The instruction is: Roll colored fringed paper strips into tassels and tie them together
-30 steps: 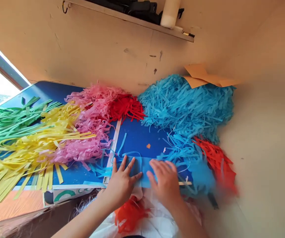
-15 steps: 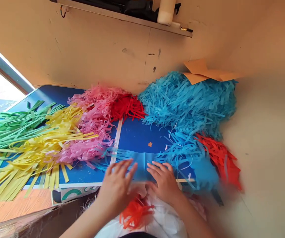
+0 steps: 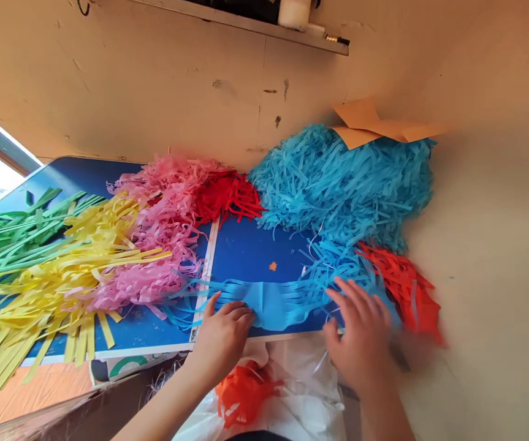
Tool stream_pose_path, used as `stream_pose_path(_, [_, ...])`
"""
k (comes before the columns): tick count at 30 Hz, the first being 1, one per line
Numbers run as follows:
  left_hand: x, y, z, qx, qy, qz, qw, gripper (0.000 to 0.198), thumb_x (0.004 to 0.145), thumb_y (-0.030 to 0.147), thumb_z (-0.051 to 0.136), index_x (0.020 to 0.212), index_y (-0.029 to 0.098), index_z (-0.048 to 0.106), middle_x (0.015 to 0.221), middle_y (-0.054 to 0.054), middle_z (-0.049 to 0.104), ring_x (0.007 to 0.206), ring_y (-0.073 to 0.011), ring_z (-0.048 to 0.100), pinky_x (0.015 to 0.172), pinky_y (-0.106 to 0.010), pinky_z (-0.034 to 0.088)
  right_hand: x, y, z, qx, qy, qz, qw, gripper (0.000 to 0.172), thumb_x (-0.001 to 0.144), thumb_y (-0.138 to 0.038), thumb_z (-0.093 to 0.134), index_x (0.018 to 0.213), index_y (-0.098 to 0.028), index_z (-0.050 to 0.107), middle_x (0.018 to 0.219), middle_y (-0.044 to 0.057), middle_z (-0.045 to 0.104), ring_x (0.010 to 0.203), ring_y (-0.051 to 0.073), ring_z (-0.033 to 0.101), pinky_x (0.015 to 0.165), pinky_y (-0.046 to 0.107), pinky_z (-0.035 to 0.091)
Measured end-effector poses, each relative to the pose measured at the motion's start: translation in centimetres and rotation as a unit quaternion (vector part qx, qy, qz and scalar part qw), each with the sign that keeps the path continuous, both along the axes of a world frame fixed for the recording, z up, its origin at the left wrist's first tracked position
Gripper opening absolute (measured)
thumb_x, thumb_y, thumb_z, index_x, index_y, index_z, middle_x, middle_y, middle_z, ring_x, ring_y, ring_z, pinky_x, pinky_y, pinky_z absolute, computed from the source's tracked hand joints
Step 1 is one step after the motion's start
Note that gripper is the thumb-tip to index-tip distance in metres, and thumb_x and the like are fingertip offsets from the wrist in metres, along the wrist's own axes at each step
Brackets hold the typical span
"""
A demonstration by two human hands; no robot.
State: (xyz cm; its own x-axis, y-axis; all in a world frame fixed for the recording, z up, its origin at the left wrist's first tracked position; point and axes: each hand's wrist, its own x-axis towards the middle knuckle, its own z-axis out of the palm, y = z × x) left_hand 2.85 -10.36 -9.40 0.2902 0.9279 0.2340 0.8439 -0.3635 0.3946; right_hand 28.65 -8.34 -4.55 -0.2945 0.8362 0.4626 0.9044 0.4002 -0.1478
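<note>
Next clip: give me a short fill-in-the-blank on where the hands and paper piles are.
1. The left hand presses on a fringed sheet coloured ____.
2. The pink pile lies between the yellow strips and a small ____ pile at the wall.
3. The right hand is spread open, near the red strips by the ____ wall.
4. Furthest left lie the ____ strips.

Missing words: blue; red; right; green
</note>
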Motion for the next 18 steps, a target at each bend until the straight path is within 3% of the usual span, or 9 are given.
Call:
stream_pose_path(3, [0.0, 0.2, 0.5, -0.020, 0.010, -0.005, 1.000, 0.025, 0.091, 0.014, 0.051, 0.094, 0.025, 0.073, 0.099, -0.001, 0.078, 0.102, -0.0244, 0.069, 0.115, -0.057, 0.016, -3.2, -0.3, -0.8, -0.093, 0.019, 0.227, 0.969, 0.042, 0.081, -0.014, 0.052, 0.123, -0.021, 0.057, 0.129, 0.012, 0.063, 0.124, 0.027, 0.053, 0.109, 0.051, 0.029])
stream_pose_path(5, [-0.3, 0.5, 0.8, -0.032, 0.015, -0.001, 0.999, 0.024, 0.092, 0.016, 0.051, 0.094, 0.026, 0.073, 0.098, -0.001, 0.078, 0.101, -0.0244, 0.069, 0.113, -0.057, 0.020, -4.4, 0.9, -2.4, -0.172, 0.041, 0.269, 0.947, 0.025, 0.085, -0.018, 0.059, 0.109, -0.022, 0.063, 0.109, 0.008, 0.072, 0.108, 0.024, 0.063, 0.102, 0.045, 0.035])
stream_pose_path(7, [-0.6, 0.9, 0.9, -0.052, 0.015, 0.009, 0.998, 0.023, 0.093, 0.020, 0.052, 0.093, 0.027, 0.074, 0.095, 0.000, 0.079, 0.097, -0.0239, 0.070, 0.110, -0.054, 0.026, -4.7, 2.5, -4.2, -0.214, 0.082, 0.242, 0.943, 0.005, 0.090, -0.022, 0.061, 0.092, -0.023, 0.066, 0.091, 0.001, 0.074, 0.088, 0.019, 0.067, 0.090, 0.038, 0.037])
stream_pose_path(11, [-0.8, 2.0, 0.9, -0.103, 0.025, 0.064, 0.992, 0.024, 0.095, 0.032, 0.051, 0.096, 0.026, 0.075, 0.089, -0.004, 0.078, 0.086, -0.0240, 0.071, 0.097, -0.048, 0.038, -4.6, 4.6, -6.0, -0.219, 0.119, 0.163, 0.955, 0.019, 0.098, -0.025, 0.055, 0.083, -0.023, 0.065, 0.079, -0.003, 0.073, 0.076, 0.016, 0.065, 0.079, 0.033, 0.033])
stream_pose_path(14, [-0.4, 3.2, 1.1, -0.137, 0.074, 0.122, 0.980, 0.030, 0.097, 0.037, 0.048, 0.100, 0.022, 0.073, 0.082, -0.007, 0.077, 0.080, -0.0262, 0.071, 0.090, -0.046, 0.041, -5.6, 4.9, -6.1, -0.202, 0.094, 0.093, 0.970, 0.020, 0.097, -0.025, 0.055, 0.080, -0.022, 0.066, 0.081, 0.000, 0.072, 0.077, 0.017, 0.065, 0.076, 0.031, 0.032])
stream_pose_path(18, [0.2, 4.5, 1.3, -0.167, 0.118, 0.137, 0.969, 0.032, 0.098, 0.035, 0.044, 0.099, 0.020, 0.072, 0.084, -0.008, 0.078, 0.079, -0.0258, 0.072, 0.085, -0.040, 0.042, -6.9, 5.2, -6.5, -0.184, 0.046, 0.039, 0.981, 0.019, 0.093, -0.026, 0.060, 0.075, -0.021, 0.065, 0.078, 0.001, 0.070, 0.076, 0.018, 0.063, 0.073, 0.031, 0.031])
